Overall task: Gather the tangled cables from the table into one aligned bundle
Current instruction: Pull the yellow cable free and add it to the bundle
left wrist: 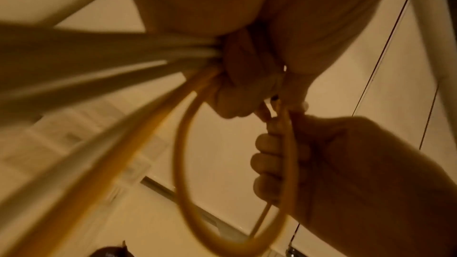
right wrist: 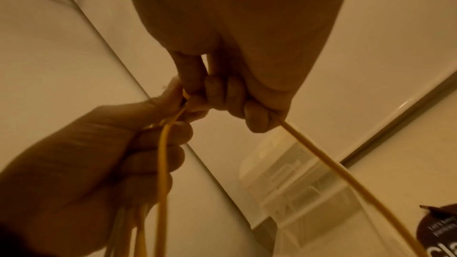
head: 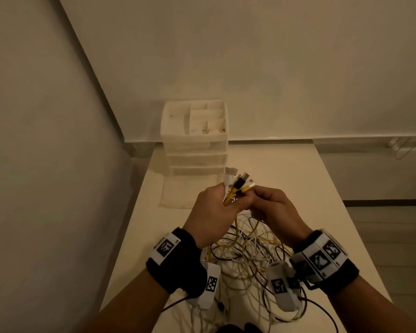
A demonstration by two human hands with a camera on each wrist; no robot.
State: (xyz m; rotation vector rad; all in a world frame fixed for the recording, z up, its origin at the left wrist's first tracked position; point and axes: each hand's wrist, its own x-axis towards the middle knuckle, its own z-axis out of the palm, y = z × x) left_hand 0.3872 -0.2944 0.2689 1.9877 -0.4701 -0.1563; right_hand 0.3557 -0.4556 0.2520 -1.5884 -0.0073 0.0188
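Nearest the head camera, just below the wrists, the cables [head: 245, 258] sprawl in a loose tangle of white, yellow and dark loops on the bench [head: 322, 188]. Their upper ends rise from that tangle into the left hand [head: 214, 210], whose fingers are curled round a fistful of them, plug ends [head: 238, 180] fanning out above the fist. Just beside it, the right hand [head: 274, 207] has its fingers [right wrist: 254, 116] curled round a single yellow cable [right wrist: 346, 179], feeding it toward the fist.

Judging by the slack loops, these leads are light, limp and springy: they will sag, snag on one another and slide through a loose grip. The plugs are the only stiff parts. Best hold is probably just below the plugs, ends level, then stroke each lead down toward the tangle. Beyond the hands stands a white drawer organiser [head: 195, 131].
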